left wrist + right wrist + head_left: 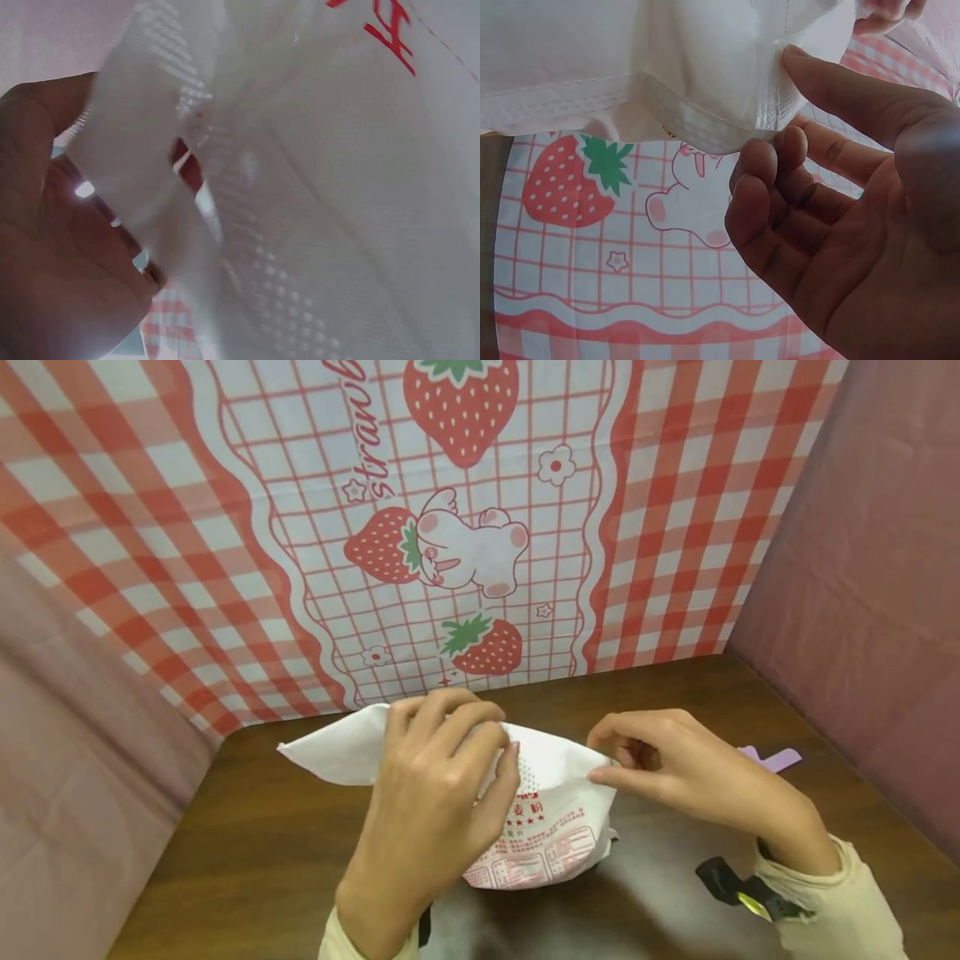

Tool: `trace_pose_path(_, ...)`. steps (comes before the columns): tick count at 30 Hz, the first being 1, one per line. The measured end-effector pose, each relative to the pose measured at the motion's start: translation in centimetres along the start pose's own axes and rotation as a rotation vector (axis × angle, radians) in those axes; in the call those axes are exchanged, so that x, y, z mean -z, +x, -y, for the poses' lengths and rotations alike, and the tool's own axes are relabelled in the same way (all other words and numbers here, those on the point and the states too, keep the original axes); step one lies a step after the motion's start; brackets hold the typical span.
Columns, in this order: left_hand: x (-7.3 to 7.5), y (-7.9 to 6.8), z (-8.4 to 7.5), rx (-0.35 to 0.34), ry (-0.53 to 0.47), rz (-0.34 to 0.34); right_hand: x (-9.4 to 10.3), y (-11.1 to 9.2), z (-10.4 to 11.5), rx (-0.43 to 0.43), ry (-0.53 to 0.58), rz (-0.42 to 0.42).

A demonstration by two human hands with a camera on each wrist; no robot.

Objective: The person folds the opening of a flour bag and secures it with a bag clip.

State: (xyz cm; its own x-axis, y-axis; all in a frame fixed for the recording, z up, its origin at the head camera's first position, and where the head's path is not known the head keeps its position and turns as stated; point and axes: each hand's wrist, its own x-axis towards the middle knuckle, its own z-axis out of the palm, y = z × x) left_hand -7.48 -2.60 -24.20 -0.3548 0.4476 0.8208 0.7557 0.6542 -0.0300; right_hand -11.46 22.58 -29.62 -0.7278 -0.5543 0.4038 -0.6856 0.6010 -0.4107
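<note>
A white flour bag (558,835) with red print stands on the brown table, its upper edge loose and one pointed corner stretching left. My left hand (442,785) grips the upper edge near the middle, its back to the head camera. In the left wrist view the thumb and fingers of that hand (52,232) lie on either side of the folded white material (345,187). At the right corner, my right hand (675,768) pinches the bag between thumb and curled fingers. The right wrist view shows this hand (885,202) at the stitched edge of the bag (697,60).
Right of the bag, a light purple plastic piece (786,761) lies partly behind the right forearm. A greyish-white patch (667,877) covers the table near the front. Behind rises a strawberry-print checked cloth (675,510), with pink curtains (862,568) at both sides.
</note>
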Motion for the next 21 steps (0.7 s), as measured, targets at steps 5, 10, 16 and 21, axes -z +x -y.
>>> trace_pose_path(5, -0.5, -0.4, 0.8, 0.095, 0.119, 0.097, -0.1, 0.1, -0.3, 0.018, -0.028, -0.016)
trace_pose_path(10, -0.9, -1.0, 1.6, 0.128, 0.137, 0.177, 0.0, -0.1, -0.8, 0.029, -0.048, -0.024)
trace_pose_path(16, -0.9, -1.2, 1.8, 0.109, 0.103, 0.199, 0.0, -0.3, -1.1, 0.028, -0.011, 0.002)
trace_pose_path(21, -0.9, -1.2, 1.9, 0.08, 0.094, 0.197, 0.0, -0.3, -1.2, 0.03, 0.006, 0.013)
